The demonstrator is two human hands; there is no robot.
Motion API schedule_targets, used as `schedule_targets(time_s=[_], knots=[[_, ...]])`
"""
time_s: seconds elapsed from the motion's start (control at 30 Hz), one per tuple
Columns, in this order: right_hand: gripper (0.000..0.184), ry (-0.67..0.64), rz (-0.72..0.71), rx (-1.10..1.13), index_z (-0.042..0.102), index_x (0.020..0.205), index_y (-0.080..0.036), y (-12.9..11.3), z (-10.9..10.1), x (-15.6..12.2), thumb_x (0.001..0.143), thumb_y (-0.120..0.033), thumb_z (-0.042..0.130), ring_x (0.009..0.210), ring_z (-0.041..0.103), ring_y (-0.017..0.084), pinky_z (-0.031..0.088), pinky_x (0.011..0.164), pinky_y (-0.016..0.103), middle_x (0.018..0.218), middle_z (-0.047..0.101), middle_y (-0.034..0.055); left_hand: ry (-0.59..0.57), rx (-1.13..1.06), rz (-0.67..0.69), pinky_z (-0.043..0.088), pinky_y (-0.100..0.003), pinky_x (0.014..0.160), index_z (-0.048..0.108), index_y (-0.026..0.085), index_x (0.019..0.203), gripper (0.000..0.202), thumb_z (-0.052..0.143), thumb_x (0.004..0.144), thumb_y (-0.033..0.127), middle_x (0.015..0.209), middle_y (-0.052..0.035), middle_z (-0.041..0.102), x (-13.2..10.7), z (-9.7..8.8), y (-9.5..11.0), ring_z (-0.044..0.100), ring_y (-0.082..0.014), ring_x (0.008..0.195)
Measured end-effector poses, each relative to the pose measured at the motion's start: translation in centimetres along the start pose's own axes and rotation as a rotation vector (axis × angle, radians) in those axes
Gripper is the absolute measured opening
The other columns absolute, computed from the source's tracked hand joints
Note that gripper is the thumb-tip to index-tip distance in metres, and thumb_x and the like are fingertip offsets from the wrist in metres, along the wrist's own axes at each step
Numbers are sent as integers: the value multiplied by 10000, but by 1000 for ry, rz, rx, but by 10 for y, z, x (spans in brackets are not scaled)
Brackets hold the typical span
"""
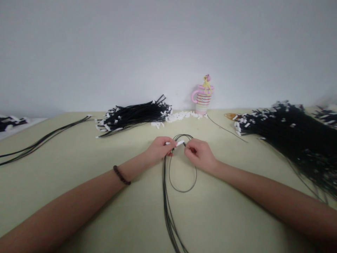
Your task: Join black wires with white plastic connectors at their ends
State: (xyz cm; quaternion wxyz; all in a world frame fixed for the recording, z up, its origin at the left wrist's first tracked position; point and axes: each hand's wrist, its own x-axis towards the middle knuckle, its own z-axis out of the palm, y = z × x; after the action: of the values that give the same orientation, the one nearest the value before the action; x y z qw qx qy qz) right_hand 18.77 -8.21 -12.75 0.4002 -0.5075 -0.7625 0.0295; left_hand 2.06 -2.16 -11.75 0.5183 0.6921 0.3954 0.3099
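Note:
Near the middle of the table, my left hand (163, 147) pinches a small white connector (180, 143) between thumb and fingertips. Several thin black cables (165, 196) hang from that hand toward the table's near edge. Just to its right, my right hand (200, 153) is closed around the dark end of a cable, which meets or nearly meets the connector's right tip; I cannot tell whether it is inside. One thin cable (184, 191) makes a loop below and between the two hands. The fingertips of the left hand partly hide the connector.
Behind my hands lie a bundle of black cables (137, 114) with white ends and a scatter of loose white connectors (181, 116). A striped pink mug (203, 100) stands by the wall. At right is a larger cable heap (289, 130); at left, a few long cables (50, 135).

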Motion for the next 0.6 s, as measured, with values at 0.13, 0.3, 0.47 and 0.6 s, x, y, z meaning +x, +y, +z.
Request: schedule_targets(time_s=[0.13,0.3,0.47,0.6], knots=[[132,108,-107,34,509,565,-141,1,1,-2,696,-160,509,729,476,118,391,674,247,883,502,61,-61,72,57,384,-208,477,596,128,736,277,558,692,399,566,14,491,2,-3,-4,475,-89,494],[125,35,-196,174,510,598,-147,1,0,0,703,-98,465,859,522,133,413,777,266,1019,543,65,-82,76,61,368,-201,480,585,127,707,262,557,696,387,501,28,456,-1,-3,0,453,-84,470],[132,8,-186,179,509,629,-155,0,-2,0,731,-107,441,958,512,157,411,828,294,1013,548,77,-77,75,56,348,-196,474,595,138,713,246,555,693,380,470,30,451,-3,-3,1,453,-89,463],[130,2,-196,183,499,632,-158,-1,-3,-1,733,-105,437,935,513,157,421,812,301,982,549,74,-81,89,64,336,-194,460,605,135,711,253,563,685,383,479,15,486,-2,-3,0,458,-91,455]])
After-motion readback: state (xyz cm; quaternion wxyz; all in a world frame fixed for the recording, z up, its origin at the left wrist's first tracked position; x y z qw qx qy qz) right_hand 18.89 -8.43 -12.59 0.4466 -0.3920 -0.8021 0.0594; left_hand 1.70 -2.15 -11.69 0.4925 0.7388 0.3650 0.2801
